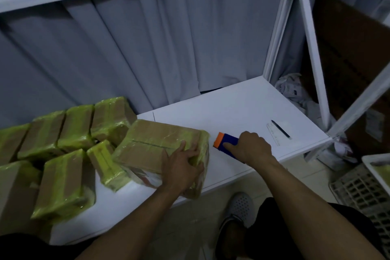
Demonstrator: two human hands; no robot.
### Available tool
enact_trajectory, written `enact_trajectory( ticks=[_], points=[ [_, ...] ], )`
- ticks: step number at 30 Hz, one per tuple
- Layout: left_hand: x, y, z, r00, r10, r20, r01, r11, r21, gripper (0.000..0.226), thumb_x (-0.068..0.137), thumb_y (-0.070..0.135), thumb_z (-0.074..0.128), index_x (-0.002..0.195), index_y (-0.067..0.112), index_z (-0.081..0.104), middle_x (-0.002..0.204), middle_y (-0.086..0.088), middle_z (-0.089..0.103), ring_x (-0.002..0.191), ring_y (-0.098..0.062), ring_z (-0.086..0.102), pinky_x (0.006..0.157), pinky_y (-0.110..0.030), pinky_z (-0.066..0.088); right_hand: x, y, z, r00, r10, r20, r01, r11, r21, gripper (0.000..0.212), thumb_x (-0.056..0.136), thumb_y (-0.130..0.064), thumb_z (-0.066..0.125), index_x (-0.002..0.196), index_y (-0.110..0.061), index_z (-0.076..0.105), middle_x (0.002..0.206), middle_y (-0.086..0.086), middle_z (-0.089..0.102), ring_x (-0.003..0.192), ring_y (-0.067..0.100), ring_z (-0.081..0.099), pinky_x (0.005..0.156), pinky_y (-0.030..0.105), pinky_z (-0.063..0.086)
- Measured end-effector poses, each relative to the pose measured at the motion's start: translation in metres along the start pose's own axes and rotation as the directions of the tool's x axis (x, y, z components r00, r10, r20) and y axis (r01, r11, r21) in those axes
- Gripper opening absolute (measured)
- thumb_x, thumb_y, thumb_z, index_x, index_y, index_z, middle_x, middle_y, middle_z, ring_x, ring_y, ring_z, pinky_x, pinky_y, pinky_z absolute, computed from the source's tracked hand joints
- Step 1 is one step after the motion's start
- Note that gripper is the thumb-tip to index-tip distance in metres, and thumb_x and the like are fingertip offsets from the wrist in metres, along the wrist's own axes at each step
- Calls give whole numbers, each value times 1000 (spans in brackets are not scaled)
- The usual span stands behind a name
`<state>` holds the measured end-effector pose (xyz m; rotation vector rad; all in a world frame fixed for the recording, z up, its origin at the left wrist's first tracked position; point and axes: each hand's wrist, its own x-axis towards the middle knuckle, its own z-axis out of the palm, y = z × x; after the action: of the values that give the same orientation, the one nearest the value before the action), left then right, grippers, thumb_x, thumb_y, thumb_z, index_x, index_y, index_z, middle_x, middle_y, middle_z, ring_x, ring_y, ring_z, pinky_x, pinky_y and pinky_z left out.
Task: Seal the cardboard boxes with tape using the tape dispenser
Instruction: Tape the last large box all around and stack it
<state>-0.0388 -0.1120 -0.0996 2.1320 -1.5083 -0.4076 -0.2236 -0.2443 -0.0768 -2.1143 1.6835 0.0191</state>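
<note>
I'm looking down at a white table [242,101] set against a grey curtain [126,48], under a white shelf frame [306,27], in dim light. My left hand [181,164] is lying flat on a box [160,145] near the table's front edge, fingers spread over its near right corner and not curled around anything; the box is tilting, its left side propped on the pile. Its near face is hidden under my wrist. My right hand [251,148] is closing on the dispenser [225,142], blue with an orange end, resting on the table just right of the box; the hand is covering most of it, so I cannot tell whether any tape is loaded. More boxes [63,154] wrapped in yellow-green tape are crowding the table's left end, some cut off by the frame. A ruler [273,134] and pen [280,129] are lying near the right edge, too blurred to read. Beyond that edge crumpled paper [295,88] is sitting before a big carton [348,59]. A crate [363,190] is standing on the floor at right, beside my shoe [238,207].
</note>
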Motion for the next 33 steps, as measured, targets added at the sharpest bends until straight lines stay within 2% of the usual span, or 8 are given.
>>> enact_trajectory(
  ticks=[6, 10, 16, 19, 22, 24, 28, 33],
  points=[
    [9, 9, 4, 928, 280, 246, -320, 937, 141, 44, 98, 46, 52, 141, 48, 44, 153, 24, 29, 151, -16, 13, 119, -58, 3, -13, 28, -7, 990, 115, -80, -95, 972, 214, 53, 97, -64, 53, 83, -12, 54, 82, 4, 57, 70, 22, 56, 55, 29, 41],
    [6, -13, 4, 908, 368, 201, -409, 883, 229, 51, 96, 47, 45, 146, 43, 41, 150, 12, 45, 145, -22, 31, 118, -57, 20, -16, 26, -15, 975, 130, -180, -68, 946, 316, 59, 95, -69, 50, 80, -12, 53, 80, 6, 63, 66, 21, 58, 52, 30, 43],
    [4, -35, -20, 884, 456, 107, -443, 888, -121, 41, 102, 32, 49, 139, 18, 56, 153, 4, 41, 143, -2, 28, 121, -19, 2, -30, -17, -14, 971, -3, -240, 88, 936, 341, 56, 93, -71, 51, 88, -15, 51, 80, 0, 58, 69, 20, 59, 55, 31, 44],
    [12, -56, -43, 961, 255, -105, -275, 898, -343, 41, 99, 39, 56, 127, 10, 65, 140, 4, 55, 133, 2, 44, 111, -14, 29, -33, -53, -10, 948, -104, -302, 180, 955, 237, 53, 94, -69, 51, 97, -17, 52, 82, -4, 57, 73, 22, 58, 56, 33, 42],
    [19, -95, -65, 910, 38, -412, -121, 977, -177, 28, 97, 27, 56, 108, 7, 73, 112, -9, 71, 105, -23, 65, 92, -33, 52, -33, -89, -3, 907, -205, -367, 266, 956, 124, 49, 93, -69, 54, 100, -20, 53, 85, -5, 62, 73, 21, 59, 61, 34, 47],
    [24, -136, -65, 951, 52, -304, -31, 997, 73, 23, 88, 12, 57, 104, 3, 70, 103, -18, 68, 94, -36, 67, 81, -40, 56, -31, -108, 5, 893, -243, -379, 295, 952, 84, 44, 91, -66, 59, 95, -23, 54, 81, -7, 59, 69, 17, 54, 58, 31, 40],
    [29, -199, -51, 998, -38, 48, 24, 961, 274, 66, 86, 44, 52, 145, 14, 47, 148, -13, 46, 134, -40, 44, 111, -48, 37, -28, -132, 24, 899, -277, -340, 292, 956, -7, 37, 92, -59, 62, 96, -23, 54, 79, -8, 56, 68, 13, 52, 71, 31, 50],
    [23, -210, -50, 999, -28, -24, 34, 931, 364, 70, 90, 44, 65, 149, 14, 43, 142, -12, 55, 121, -36, 57, 97, -46, 49, -26, -146, 44, 911, -303, -278, 269, 951, -155, 43, 100, -58, 49, 113, -18, 52, 105, 0, 67, 93, 21, 65, 101, 41, 45]
  ],
)
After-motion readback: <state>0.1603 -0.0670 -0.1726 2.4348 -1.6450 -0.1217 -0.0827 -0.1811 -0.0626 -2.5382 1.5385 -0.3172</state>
